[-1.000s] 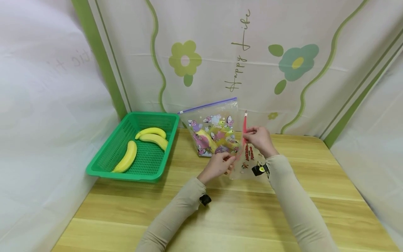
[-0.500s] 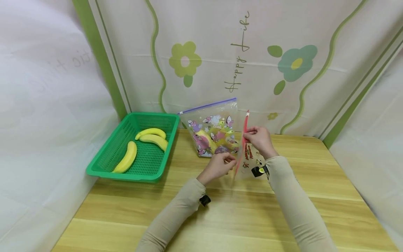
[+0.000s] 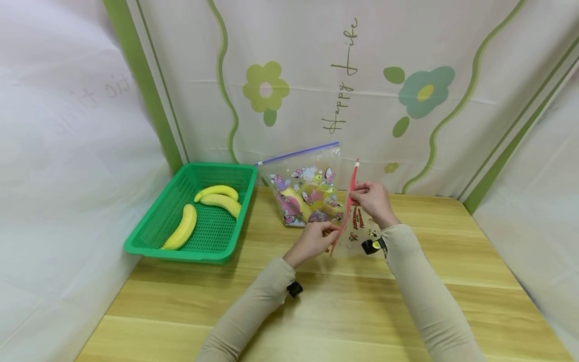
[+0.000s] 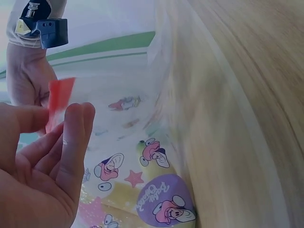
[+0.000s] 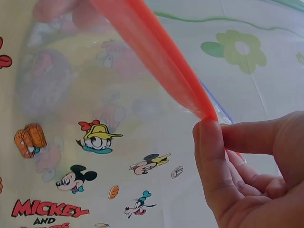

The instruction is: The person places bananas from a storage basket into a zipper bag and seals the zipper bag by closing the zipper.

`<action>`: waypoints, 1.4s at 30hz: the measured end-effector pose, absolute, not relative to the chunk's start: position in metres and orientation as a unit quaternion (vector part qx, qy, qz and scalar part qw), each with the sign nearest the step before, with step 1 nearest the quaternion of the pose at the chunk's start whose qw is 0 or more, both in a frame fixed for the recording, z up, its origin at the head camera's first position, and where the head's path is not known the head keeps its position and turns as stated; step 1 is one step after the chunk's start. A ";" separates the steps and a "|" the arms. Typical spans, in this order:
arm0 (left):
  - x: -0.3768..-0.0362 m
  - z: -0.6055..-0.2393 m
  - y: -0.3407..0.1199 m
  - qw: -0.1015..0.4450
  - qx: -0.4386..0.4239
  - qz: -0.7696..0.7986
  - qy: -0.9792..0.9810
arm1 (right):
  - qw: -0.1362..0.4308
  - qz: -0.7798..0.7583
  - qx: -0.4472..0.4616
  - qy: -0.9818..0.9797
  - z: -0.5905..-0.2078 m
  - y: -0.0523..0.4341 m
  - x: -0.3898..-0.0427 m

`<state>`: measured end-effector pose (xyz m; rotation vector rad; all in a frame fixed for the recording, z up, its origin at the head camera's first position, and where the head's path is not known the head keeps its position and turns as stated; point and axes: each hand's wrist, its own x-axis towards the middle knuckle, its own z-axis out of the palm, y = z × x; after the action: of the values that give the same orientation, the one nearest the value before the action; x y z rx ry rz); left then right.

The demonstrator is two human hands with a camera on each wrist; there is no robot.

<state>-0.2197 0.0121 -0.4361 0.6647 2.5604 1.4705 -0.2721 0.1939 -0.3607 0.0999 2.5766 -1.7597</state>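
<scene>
A clear zip bag [image 3: 357,229] with a red top strip and Mickey prints stands on its side between the hands. My right hand [image 3: 371,201] pinches the red strip [image 5: 161,59] near its upper part, thumb against fingertips in the right wrist view. Lower down the strip, my left hand [image 3: 315,237] holds the edge between thumb and fingers. In the left wrist view the strip passes at the left hand's fingertips [image 4: 75,116], partly hidden by them. Just behind leans a second zip bag [image 3: 312,173] with a purple strip, yellow things inside it.
A green basket [image 3: 192,255] stands at the left with a banana [image 3: 182,227] and two more bananas [image 3: 221,202] in it. A printed curtain [image 3: 307,60] closes off the back. The wooden table [image 3: 362,311] reaches toward the front.
The red strip's lower end swung away from the left fingers, then back to them. The strip's top end shifted slightly right. The right hand stayed pinched on it; basket and bananas did not move.
</scene>
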 end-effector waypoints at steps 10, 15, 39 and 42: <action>-0.218 -0.430 0.019 0.003 0.207 0.425 0.881 | 0.031 -0.574 0.018 0.818 -0.361 0.191 -0.271; -0.222 -0.427 0.025 0.007 0.191 0.409 0.892 | 0.031 -0.567 -0.003 0.823 -0.364 0.189 -0.271; -0.234 -0.434 0.021 0.041 0.132 0.535 0.834 | 0.091 -0.415 -0.059 0.903 -0.378 0.198 -0.268; -0.238 -0.436 0.017 0.046 0.116 0.558 0.821 | 0.081 -0.410 -0.072 0.905 -0.378 0.200 -0.267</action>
<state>-0.2377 0.0167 -0.4362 0.3531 2.5061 1.7024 -0.2665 0.2002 -0.3780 -0.2151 2.7061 -1.2268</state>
